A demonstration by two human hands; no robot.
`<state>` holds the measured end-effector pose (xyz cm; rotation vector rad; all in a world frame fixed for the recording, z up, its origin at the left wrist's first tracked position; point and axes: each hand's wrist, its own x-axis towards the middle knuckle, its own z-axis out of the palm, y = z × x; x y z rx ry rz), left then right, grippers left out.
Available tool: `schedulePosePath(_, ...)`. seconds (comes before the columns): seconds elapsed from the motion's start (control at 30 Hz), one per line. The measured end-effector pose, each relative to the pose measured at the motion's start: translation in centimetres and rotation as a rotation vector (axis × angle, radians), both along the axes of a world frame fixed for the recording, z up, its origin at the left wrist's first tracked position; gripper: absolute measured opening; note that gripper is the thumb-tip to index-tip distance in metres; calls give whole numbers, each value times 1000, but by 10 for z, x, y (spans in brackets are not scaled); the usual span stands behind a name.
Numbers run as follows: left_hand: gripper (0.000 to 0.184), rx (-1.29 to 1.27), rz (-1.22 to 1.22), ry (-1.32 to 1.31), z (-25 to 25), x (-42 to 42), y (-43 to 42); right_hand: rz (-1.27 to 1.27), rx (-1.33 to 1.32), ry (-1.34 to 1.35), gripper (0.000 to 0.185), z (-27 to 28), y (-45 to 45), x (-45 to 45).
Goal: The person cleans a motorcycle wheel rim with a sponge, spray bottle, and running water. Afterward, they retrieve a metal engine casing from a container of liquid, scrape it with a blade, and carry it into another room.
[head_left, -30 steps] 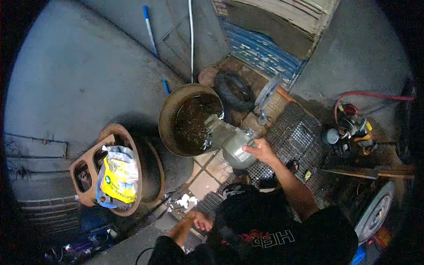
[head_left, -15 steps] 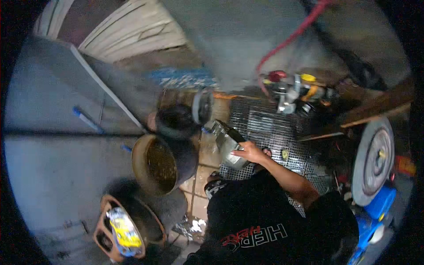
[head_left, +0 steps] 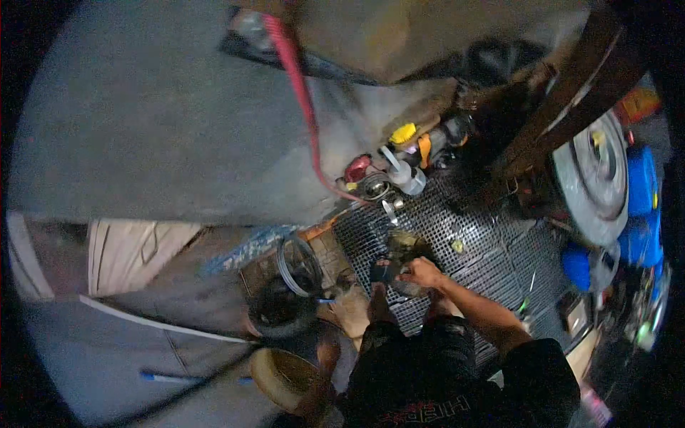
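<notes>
My right hand point(head_left: 422, 273) is closed around a grey-green container point(head_left: 407, 246), low over the black grid mat point(head_left: 492, 246) and close to my sandalled foot point(head_left: 382, 272). The container is blurred and partly hidden by the hand. My left hand point(head_left: 328, 351) is a dark blur beside the large round pot point(head_left: 275, 374) at the lower left; its fingers cannot be made out.
A red hose point(head_left: 303, 107) runs down to bottles and tools point(head_left: 407, 175) by the wall. A dark tyre-like ring point(head_left: 282, 307) lies left of the mat. At the right are a large grey round lid point(head_left: 592, 185), blue containers point(head_left: 642, 182) and a brown beam point(head_left: 564, 100).
The view has swung right, so the pot has shifted to the lower left. My right hand has moved from the pot to over the mat, still holding the container.
</notes>
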<state>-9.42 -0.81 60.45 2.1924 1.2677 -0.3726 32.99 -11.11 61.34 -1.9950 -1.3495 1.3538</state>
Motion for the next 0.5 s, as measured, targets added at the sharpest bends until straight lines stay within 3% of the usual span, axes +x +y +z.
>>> schedulePosePath(0.07, 33, 300, -277, -323, -5, 103, 71, -183, -65, -82, 57, -53, -6, -14)
schedulePosePath(0.1, 34, 276, -231, -376, 30, 188, 89, -286, -85, -168, 55, -74, -6, -19)
schedulePosePath(0.17, 37, 247, -647, -667, 42, 296, 127, -337, -159, -296, 55, -140, -17, -32)
schedulePosePath(0.27, 34, 343, -1124, -777, 30, 395, 144, -764, -78, -102, 53, -128, -14, -32)
schedulePosePath(0.33, 30, 238, -1373, -650, -2, 429, 146, -966, -123, -85, 50, -143, -16, -42)
schedulePosePath(0.37, 28, 344, -1386, -728, -11, 432, 142, -1090, -13, 24, 49, -139, -20, -47)
schedulePosePath(0.47, 35, 417, -1176, -767, -28, 431, 128, -1197, 3, -104, 47, -122, -15, -54)
schedulePosePath(0.5, 34, 431, -1116, -733, -31, 432, 122, -1192, -67, -179, 55, -131, -15, -59)
